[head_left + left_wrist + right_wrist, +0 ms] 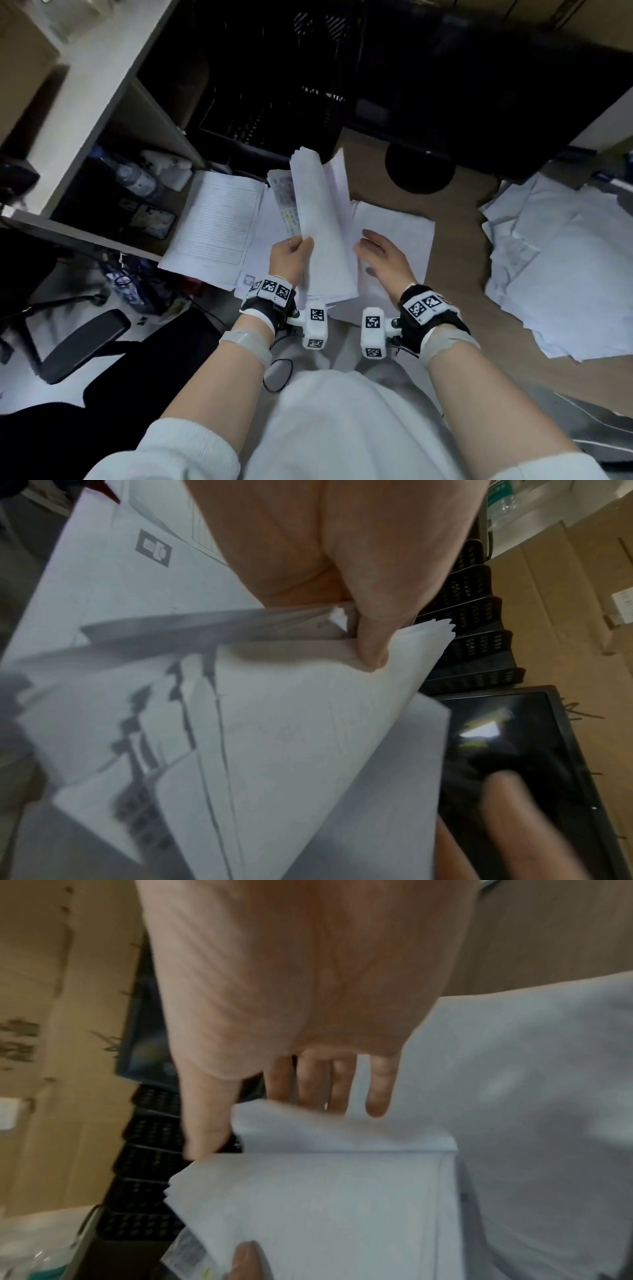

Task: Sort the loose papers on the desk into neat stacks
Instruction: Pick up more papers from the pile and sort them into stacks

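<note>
Above the desk's near edge: sheaf of papers (322,222), stood tilted, pinched low between thumb and fingers of left hand (289,255). Right hand (383,257), fingers spread and holding nothing, hovers over flat stack (404,222) beside it. Judged best practice: steady the sheaf's free edge, square it, then lay it flush on a stack.

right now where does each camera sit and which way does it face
Head: on the head, facing down at the desk; both forearms, left hand, right hand show.
Left wrist: along the left hand, whose thumb pinches the sheaf of papers.
Right wrist: along the right hand's open fingers over a flat paper stack.
All three share the sheaf and the black trays.
</note>
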{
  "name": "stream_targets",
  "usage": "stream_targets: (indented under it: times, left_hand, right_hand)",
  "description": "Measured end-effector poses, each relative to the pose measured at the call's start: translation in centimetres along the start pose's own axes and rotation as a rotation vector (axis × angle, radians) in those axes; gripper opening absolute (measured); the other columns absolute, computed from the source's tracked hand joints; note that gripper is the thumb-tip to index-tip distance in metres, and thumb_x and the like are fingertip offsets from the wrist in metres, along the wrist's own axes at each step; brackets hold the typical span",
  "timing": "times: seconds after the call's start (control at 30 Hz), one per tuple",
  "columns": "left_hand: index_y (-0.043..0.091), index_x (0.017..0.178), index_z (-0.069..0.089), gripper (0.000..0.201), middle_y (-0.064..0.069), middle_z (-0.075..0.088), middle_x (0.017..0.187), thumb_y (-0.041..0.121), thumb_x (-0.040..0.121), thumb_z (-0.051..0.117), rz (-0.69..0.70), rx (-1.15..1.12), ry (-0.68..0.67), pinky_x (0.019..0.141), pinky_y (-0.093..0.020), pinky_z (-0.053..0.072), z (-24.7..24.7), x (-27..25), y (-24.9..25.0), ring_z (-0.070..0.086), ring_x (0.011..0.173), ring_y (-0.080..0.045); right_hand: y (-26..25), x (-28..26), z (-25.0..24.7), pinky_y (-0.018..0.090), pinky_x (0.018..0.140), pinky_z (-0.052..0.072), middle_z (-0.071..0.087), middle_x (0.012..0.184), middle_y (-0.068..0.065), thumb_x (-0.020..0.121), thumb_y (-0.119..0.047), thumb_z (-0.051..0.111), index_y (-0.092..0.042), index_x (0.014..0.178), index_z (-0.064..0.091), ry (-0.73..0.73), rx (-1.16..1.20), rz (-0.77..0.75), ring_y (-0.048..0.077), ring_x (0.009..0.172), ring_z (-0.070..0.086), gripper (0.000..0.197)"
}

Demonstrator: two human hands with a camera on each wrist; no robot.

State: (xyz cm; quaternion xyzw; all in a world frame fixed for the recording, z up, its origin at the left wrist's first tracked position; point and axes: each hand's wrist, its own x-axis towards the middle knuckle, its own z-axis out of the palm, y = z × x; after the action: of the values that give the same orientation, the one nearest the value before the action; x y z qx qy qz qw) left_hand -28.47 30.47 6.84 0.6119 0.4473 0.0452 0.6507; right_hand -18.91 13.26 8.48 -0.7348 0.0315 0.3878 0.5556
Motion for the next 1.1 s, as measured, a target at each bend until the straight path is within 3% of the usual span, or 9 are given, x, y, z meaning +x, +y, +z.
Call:
stream_targets:
  times: [0.1,0.2,0.27,0.37,0.5,0.63,0.73,0.83,1.1]
  left_hand:
    - [0.012,0.071,0.062,0.025,-0.006,0.057,0.077,0.036,0.081,0.065,0.024,0.009,-0.004,0.074,-0.030,0.043,-0.2,0.3,0.9,0.052,0.074,-0.015]
    - [0.020,0.069,0.059,0.023,-0.004,0.057,0.076,0.021,0.091,0.063,0.039,-0.022,-0.010,0.073,-0.029,0.044,-1.2,0.6,1.5,0.052,0.072,-0.016]
    - [0.017,0.073,0.063,0.021,-0.003,0.062,0.077,0.014,0.094,0.062,0.027,-0.065,-0.024,0.074,-0.026,0.047,-1.9,0.6,1.7,0.055,0.073,-0.015]
    - [0.013,0.086,0.069,0.005,0.004,0.073,0.078,0.011,0.090,0.069,-0.034,-0.124,-0.127,0.067,-0.022,0.055,-2.6,-0.4,1.8,0.068,0.073,-0.013]
    - [0.010,0.098,0.072,0.017,-0.004,0.076,0.093,0.017,0.083,0.077,-0.065,-0.037,-0.159,0.065,-0.023,0.058,-3.7,-1.4,1.4,0.072,0.078,-0.014]
    - [0.000,0.106,0.071,0.024,-0.011,0.073,0.093,0.016,0.088,0.071,-0.105,-0.054,-0.032,0.068,-0.026,0.051,-5.6,-0.9,1.1,0.067,0.079,-0.022]
    - [0.002,0.105,0.071,0.028,-0.010,0.074,0.096,0.023,0.086,0.071,-0.104,-0.057,0.060,0.079,-0.034,0.058,-6.7,-0.3,1.0,0.070,0.086,-0.026]
    - [0.005,0.104,0.071,0.041,-0.010,0.075,0.099,0.035,0.076,0.070,-0.091,-0.080,0.111,0.091,-0.044,0.057,-7.0,0.1,0.9,0.071,0.093,-0.027]
    - [0.009,0.084,0.067,0.015,-0.008,0.068,0.089,0.018,0.093,0.059,-0.004,-0.079,0.183,0.076,-0.025,0.047,-6.4,-0.1,2.8,0.064,0.087,-0.024]
  right_hand:
    - [-2.9,-0.5,0.6,0.015,0.086,0.039,0.052,0.105,-0.025,0.094,-0.033,0.066,-0.031,0.120,0.047,-0.060,-0.056,-0.073,-0.012,0.091,0.049,0.032]
    - [-2.4,0.2,0.8,0.029,0.081,0.050,0.070,0.095,-0.009,0.093,-0.026,0.062,-0.022,0.090,0.062,0.091,-0.242,-0.131,0.009,0.083,0.063,0.005]
    - [-1.8,0.4,1.3,0.032,0.071,0.051,0.071,0.083,0.007,0.084,-0.034,0.057,-0.013,0.084,0.067,0.148,-0.288,-0.149,0.022,0.076,0.063,0.024]
    - [-2.1,-0.2,3.2,0.026,0.061,0.045,0.063,0.070,0.002,0.087,-0.034,0.058,-0.009,0.079,0.067,0.131,-0.264,-0.202,0.015,0.066,0.053,0.028]
    - [-2.6,-0.3,5.9,0.029,0.071,0.051,0.066,0.072,0.000,0.087,-0.040,0.059,-0.015,0.085,0.071,0.056,-0.319,-0.255,0.011,0.071,0.055,0.028]
    - [-2.6,-0.3,6.2,0.030,0.066,0.039,0.049,0.060,-0.003,0.089,-0.029,0.052,-0.022,0.065,0.062,0.324,-0.364,-0.180,0.023,0.068,0.044,0.027]
    - [-2.6,-0.7,5.8,0.029,0.070,0.041,0.058,0.074,-0.002,0.096,-0.029,0.048,-0.017,0.092,0.071,0.555,-0.367,-0.178,0.026,0.077,0.052,0.027]
    - [-3.5,-1.3,6.8,0.027,0.071,0.037,0.066,0.086,-0.002,0.099,-0.027,0.047,-0.020,0.106,0.073,0.584,-0.416,-0.263,0.026,0.083,0.058,0.028]
    - [-5.7,-2.2,7.7,0.023,0.082,0.043,0.072,0.117,-0.002,0.101,-0.030,0.050,-0.030,0.128,0.066,0.582,-0.502,-0.438,0.022,0.107,0.065,0.031]
